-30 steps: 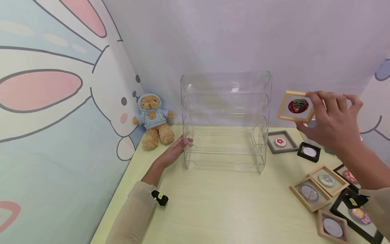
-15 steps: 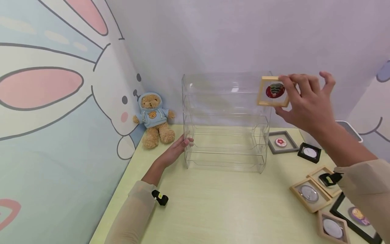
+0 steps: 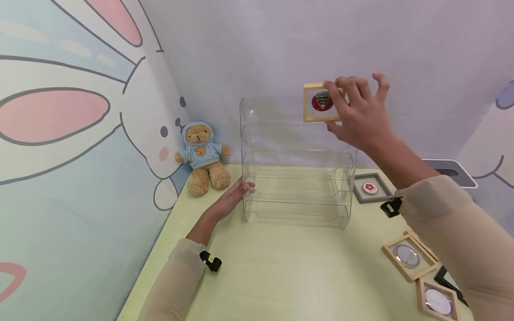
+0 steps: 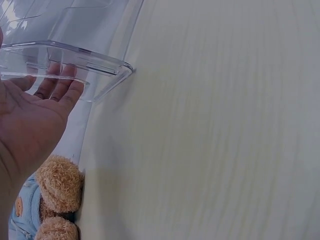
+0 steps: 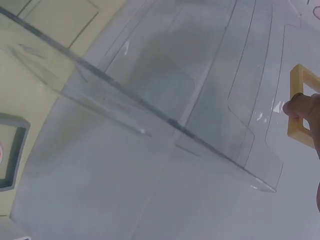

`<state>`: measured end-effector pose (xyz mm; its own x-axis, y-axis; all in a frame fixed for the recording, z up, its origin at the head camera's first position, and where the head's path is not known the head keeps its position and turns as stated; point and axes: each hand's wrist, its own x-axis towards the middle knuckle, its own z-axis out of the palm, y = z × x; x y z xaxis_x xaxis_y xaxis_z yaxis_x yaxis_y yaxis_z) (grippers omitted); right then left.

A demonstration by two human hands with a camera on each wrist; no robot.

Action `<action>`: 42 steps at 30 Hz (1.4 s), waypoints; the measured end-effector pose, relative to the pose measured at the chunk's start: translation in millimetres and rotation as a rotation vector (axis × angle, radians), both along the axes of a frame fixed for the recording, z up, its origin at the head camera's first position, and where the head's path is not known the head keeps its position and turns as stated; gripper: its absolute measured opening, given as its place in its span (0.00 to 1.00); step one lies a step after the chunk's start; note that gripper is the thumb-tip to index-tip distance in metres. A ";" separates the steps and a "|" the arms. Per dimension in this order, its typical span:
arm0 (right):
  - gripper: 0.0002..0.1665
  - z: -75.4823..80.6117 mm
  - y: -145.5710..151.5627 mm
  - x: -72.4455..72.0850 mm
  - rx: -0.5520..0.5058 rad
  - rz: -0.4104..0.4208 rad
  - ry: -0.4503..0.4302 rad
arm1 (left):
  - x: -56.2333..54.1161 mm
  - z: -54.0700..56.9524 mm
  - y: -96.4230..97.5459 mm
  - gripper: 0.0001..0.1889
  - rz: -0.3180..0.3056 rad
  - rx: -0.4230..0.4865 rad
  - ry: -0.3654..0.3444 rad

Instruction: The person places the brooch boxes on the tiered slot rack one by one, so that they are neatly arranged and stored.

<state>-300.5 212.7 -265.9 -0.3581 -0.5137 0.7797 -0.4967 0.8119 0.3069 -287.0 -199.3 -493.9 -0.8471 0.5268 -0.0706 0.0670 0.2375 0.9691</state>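
My right hand (image 3: 357, 109) pinches a small light-wood display frame (image 3: 307, 104) by its right side, fingers above and thumb below. Inside it shows a round red badge (image 3: 321, 102) with a green tree shape. The frame is upright, overlapping the top tier of a clear acrylic display rack (image 3: 297, 203) in the head view. The right wrist view catches part of the frame (image 5: 296, 82) beside the rack's clear panels (image 5: 150, 107). Low at the rack's left side, the fingers of my left hand (image 4: 37, 117) lie against the clear plastic, slightly bent.
A teddy bear (image 3: 201, 158) in a blue hoodie sits left of the rack. On the right lie a grey frame (image 3: 371, 198) with a flower badge and several wooden frames (image 3: 409, 258), partly hidden by the right sleeve. A white-rimmed object (image 3: 455, 171) stands behind that arm.
My right hand has carried the wooden frame left and upward, from right of the rack to in front of its top tier. The left hand stays at the rack's side.
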 end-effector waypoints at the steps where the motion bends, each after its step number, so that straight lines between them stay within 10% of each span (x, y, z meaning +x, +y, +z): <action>1: 0.57 2.0 -5.4 -3.5 0.008 -0.008 -0.008 | 0.4 0.3 -0.2 0.38 0.001 0.001 0.000; 26: 0.54 18.1 -76.6 -59.0 0.326 -0.169 -0.155 | -0.6 -7.3 2.0 0.44 0.030 0.016 0.012; 42: 0.49 25.0 -84.3 -55.8 0.381 -0.153 -0.395 | 0.3 -8.6 9.0 0.41 0.025 0.029 0.005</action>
<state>-356.3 128.5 -240.8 -0.6773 -0.6517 0.3414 -0.5185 0.7521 0.4069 -286.8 -190.3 -502.5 -0.8602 0.5074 -0.0512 0.0663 0.2108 0.9753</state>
